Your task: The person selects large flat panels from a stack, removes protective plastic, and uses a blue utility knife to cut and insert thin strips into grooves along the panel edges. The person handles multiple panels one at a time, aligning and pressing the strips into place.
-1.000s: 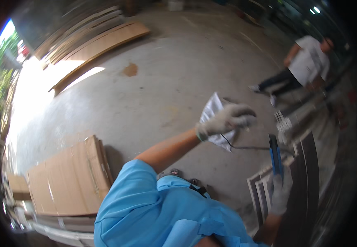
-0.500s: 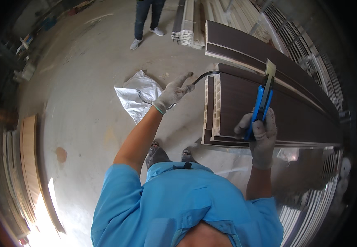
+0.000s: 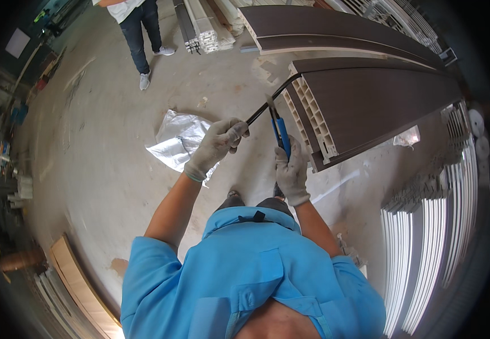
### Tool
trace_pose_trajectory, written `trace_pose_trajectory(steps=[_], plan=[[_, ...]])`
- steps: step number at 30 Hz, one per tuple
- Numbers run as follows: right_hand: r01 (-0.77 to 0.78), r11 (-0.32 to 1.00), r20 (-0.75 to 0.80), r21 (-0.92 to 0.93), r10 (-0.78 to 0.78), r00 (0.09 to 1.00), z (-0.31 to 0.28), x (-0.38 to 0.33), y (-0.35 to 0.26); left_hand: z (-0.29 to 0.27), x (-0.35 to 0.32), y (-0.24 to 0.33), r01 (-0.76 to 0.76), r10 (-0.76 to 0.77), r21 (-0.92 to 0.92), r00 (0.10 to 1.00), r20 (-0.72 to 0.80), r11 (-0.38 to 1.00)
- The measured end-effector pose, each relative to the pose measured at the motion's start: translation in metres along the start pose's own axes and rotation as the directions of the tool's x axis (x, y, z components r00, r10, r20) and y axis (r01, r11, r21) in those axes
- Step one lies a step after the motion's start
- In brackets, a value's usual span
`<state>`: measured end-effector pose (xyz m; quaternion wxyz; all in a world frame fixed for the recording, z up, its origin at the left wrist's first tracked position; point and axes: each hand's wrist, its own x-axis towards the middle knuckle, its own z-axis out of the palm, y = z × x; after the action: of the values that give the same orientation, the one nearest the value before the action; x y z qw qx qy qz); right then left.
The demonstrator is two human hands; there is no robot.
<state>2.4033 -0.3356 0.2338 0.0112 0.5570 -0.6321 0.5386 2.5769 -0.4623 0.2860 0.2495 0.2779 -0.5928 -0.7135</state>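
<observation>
My left hand (image 3: 218, 146), in a pale work glove, is closed around a black flexible strip (image 3: 272, 97). From that grip the strip runs up and right to the corner of a dark brown panel (image 3: 383, 99), whose end shows pale hollow cells. In my gloved right hand (image 3: 292, 172) is a blue utility knife (image 3: 280, 133), held upright. The knife's blade is close beside the strip; whether the two touch I cannot tell.
A silvery sack (image 3: 172, 135) lies on the floor beyond my left hand. Another brown panel (image 3: 341, 31) lies farther off. A person in jeans (image 3: 141, 37) stands at the back left. Bundled pale profiles (image 3: 206, 34) are behind, with metal lengths (image 3: 425, 254) at right.
My right hand with the knife has come left, from over the panel to beside the strip. My left hand has closed on the strip. The view has shifted.
</observation>
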Motion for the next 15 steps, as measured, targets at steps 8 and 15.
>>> trace_pose_trajectory(steps=[8, 15], plan=[[-0.366, 0.795, 0.454, -0.485, 0.586, 0.671, -0.013, -0.085, 0.071, 0.021, -0.025, 0.050, -0.177, 0.162, 0.085, 0.975, 0.154, 0.981], [-0.487, 0.574, 0.363, -0.658, 0.809, 0.463, -0.053, -0.153, 0.077, -0.029, -0.036, 0.037, -0.178, 0.162, -0.080, 0.971, -0.174, 0.981]])
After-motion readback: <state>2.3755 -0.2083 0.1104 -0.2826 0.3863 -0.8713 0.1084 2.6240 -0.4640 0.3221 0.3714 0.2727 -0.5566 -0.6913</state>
